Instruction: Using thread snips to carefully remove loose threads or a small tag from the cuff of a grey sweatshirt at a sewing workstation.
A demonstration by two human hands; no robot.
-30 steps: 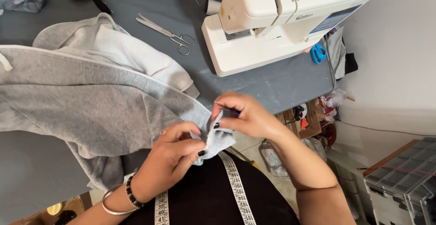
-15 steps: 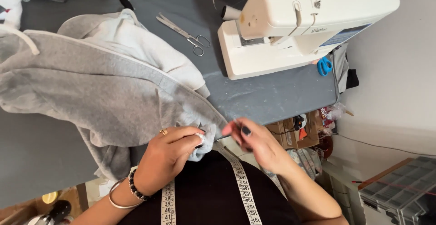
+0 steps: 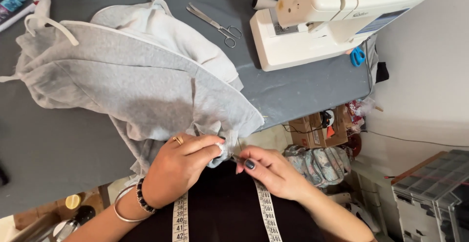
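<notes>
A grey hooded sweatshirt (image 3: 122, 81) with a pale lining lies spread on the grey table (image 3: 53, 159), one corner hanging over the near edge. My left hand (image 3: 181, 166) pinches that corner of fabric at the edge. My right hand (image 3: 271, 171) is beside it, fingers closed on a small thin tool whose tip touches the pinched fabric; the tool is too small to identify. A measuring tape (image 3: 180, 217) hangs around my neck over my dark top.
A white sewing machine (image 3: 337, 17) stands at the table's far right. Metal scissors (image 3: 215, 24) lie left of it. Small blue scissors (image 3: 357, 56) hang at the table's right edge. Boxes, bags and clutter (image 3: 322, 144) sit on the floor; a plastic organiser case (image 3: 435, 193) at lower right.
My hands have dropped lower and closer to my body with the sweatshirt corner. My right hand has shifted from gripping the fabric to working at it from the right side.
</notes>
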